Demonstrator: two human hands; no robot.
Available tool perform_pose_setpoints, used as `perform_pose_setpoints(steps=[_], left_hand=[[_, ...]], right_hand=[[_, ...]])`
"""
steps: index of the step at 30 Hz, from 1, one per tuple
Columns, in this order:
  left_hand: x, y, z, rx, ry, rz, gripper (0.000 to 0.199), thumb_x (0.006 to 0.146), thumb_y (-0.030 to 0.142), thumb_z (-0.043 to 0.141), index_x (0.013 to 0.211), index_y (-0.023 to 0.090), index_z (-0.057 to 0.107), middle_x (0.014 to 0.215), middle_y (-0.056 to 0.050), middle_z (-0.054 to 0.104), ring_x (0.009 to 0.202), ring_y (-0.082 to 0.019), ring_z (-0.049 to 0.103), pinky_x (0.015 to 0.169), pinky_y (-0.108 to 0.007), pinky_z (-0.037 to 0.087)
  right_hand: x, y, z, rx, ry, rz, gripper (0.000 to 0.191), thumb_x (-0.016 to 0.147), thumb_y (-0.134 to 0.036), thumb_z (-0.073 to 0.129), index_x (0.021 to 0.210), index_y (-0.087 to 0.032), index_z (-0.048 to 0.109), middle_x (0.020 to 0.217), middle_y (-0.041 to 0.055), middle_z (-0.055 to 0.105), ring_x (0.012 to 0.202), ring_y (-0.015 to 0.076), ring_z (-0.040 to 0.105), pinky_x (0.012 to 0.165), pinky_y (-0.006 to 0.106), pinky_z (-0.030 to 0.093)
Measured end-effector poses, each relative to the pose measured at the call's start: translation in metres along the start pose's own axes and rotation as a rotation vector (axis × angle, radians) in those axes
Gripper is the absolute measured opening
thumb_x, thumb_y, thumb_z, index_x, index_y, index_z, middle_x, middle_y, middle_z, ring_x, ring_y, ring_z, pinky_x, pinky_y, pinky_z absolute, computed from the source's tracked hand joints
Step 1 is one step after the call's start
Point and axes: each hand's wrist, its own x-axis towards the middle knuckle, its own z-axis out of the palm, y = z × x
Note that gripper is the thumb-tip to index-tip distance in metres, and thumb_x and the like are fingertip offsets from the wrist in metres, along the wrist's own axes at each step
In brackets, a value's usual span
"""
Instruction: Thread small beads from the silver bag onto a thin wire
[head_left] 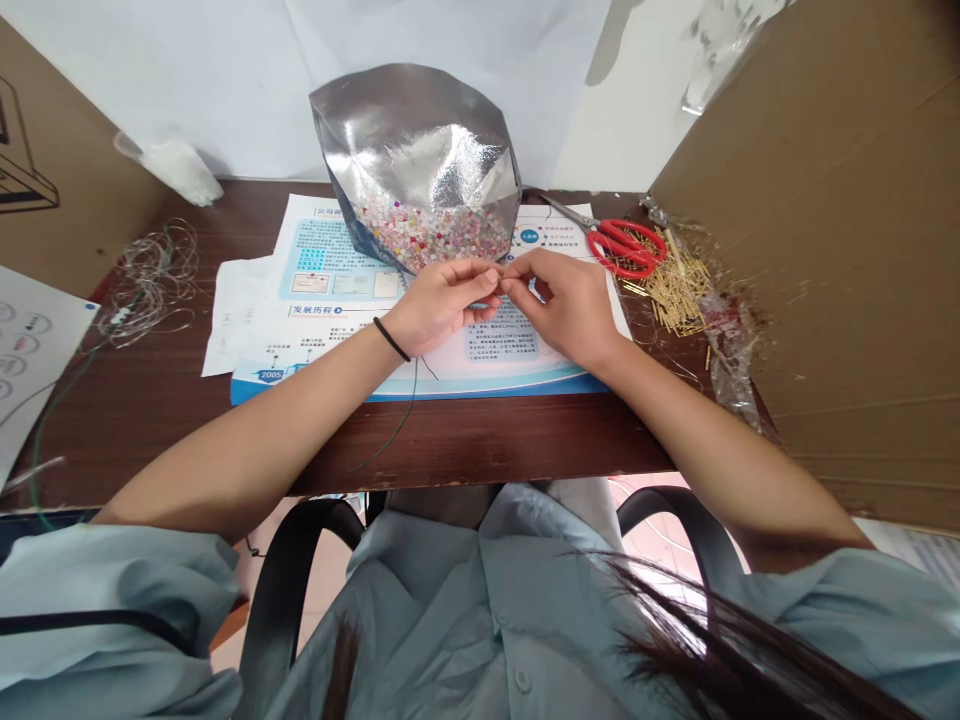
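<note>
My left hand (pixel 448 307) and my right hand (pixel 564 300) meet above the printed sheet, fingertips pinched together and touching. What sits between the tips is too small to make out. A thin dark green string (pixel 413 395) hangs from under my left hand and runs down past the sheet's lower edge onto the table. Just beyond my fingers stands a silver foil bag (pixel 420 140), its mouth spread wide. Small beads (pixel 442 232) in pink, red, white and clear lie inside it.
Red-handled scissors (pixel 626 247) lie right of the bag, touching a pile of gold-coloured sticks (pixel 679 290). Crumpled clear plastic (pixel 731 365) is beside them. Tangled clear line (pixel 154 280) lies left on the brown table (pixel 480 440). Cardboard (pixel 847 260) walls both sides.
</note>
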Motion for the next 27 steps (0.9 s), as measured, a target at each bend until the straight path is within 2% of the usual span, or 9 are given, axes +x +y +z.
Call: perform_pose_setpoints(steps=[8,12,19,27], left_hand=[[-0.001,0.000,0.000,0.047,0.023,0.012,0.021,0.083,0.031,0.073,0.080,0.012,0.066,0.077,-0.003,0.066,0.071,-0.007,0.063,0.073,-0.024,0.053],[-0.002,-0.002,0.003,0.101,0.048,0.041,0.027,0.080,0.037,0.074,0.079,0.011,0.065,0.078,-0.004,0.067,0.074,-0.009,0.064,0.067,-0.020,0.053],[-0.006,0.001,0.009,0.241,0.205,0.129,0.027,0.082,0.038,0.073,0.081,0.013,0.063,0.074,-0.003,0.065,0.079,-0.013,0.067,0.064,-0.021,0.056],[-0.009,0.000,0.012,0.283,0.160,0.114,0.029,0.083,0.039,0.071,0.079,0.012,0.063,0.075,-0.005,0.067,0.073,-0.011,0.066,0.062,-0.020,0.056]], right_hand=[[0.000,0.002,0.000,0.022,-0.021,0.013,0.015,0.089,-0.028,0.057,0.100,-0.022,0.066,0.081,0.0024,0.070,0.072,0.0162,0.058,0.066,0.029,0.042],[0.001,0.004,-0.001,0.022,-0.051,0.017,0.014,0.088,-0.027,0.058,0.095,-0.021,0.068,0.084,0.0034,0.072,0.072,0.0159,0.058,0.067,0.029,0.042],[0.007,0.006,-0.007,0.110,-0.075,0.040,0.021,0.090,-0.034,0.055,0.082,-0.020,0.067,0.077,0.0015,0.069,0.064,0.0124,0.052,0.064,0.028,0.041],[0.009,0.011,-0.007,0.159,-0.106,0.011,0.028,0.089,-0.048,0.060,0.083,-0.021,0.065,0.076,0.0009,0.064,0.064,0.0120,0.048,0.063,0.028,0.039]])
